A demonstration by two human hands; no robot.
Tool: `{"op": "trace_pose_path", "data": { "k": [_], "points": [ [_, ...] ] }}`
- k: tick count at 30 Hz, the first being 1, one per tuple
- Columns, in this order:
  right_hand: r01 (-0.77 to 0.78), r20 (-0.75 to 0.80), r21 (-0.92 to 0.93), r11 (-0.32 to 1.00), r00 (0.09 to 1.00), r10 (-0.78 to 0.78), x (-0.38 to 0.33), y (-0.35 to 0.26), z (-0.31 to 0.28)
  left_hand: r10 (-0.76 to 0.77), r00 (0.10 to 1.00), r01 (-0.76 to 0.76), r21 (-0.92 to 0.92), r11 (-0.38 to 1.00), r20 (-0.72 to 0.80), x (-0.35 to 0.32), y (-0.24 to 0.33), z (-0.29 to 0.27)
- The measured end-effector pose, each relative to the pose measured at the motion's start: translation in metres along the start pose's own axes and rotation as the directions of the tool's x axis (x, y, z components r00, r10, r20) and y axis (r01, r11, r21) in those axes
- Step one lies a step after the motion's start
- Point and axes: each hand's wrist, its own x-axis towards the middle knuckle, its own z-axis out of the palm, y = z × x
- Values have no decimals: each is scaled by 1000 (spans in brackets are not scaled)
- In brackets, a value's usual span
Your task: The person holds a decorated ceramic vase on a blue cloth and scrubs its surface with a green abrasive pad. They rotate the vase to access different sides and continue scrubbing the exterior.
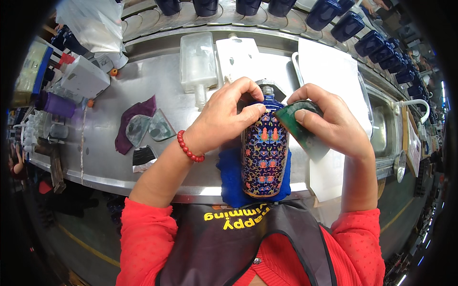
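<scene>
A dark blue glass bottle (pixel 265 152) lies with its neck pointing away from me, covered with a colourful floral pattern. Under it, a bright blue cloth or pad (pixel 229 174) shows on both sides. My left hand (pixel 222 117) is closed at the bottle's shoulder, thumb and fingertips against the area just below the neck. Pinched in my right hand (pixel 336 121) is a flat, translucent green scraper-like piece (pixel 298 125). Its edge is beside the bottle's right shoulder; whether it touches the glass I cannot tell.
Left of my left arm lie a purple cloth (pixel 125 131) and several greenish translucent pieces (pixel 161 127). Beyond are a frosted bottle (pixel 196 62) and white sheets (pixel 329 71). A sink (pixel 379 128) is at right; dark blue bottles (pixel 323 13) line a conveyor (pixel 148 21) behind.
</scene>
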Motion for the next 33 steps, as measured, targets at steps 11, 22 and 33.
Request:
{"op": "trace_pose_path", "data": {
  "k": [11, 22, 33],
  "points": [
    [-44, -9, -48, 998, 999, 43, 2, -11, 7, 217, 976, -215, -60, 975, 22, -11, -7, 2],
    [-39, -53, -29, 999, 998, 37, -4, -7, 8, 349, 936, -338, 168, 926, -41, -10, -1, 9],
    [-87, -63, 0, 996, 994, 87, -11, -2, 6, 520, 854, -470, 476, 743, 32, -2, 6, 7]
  ]
}}
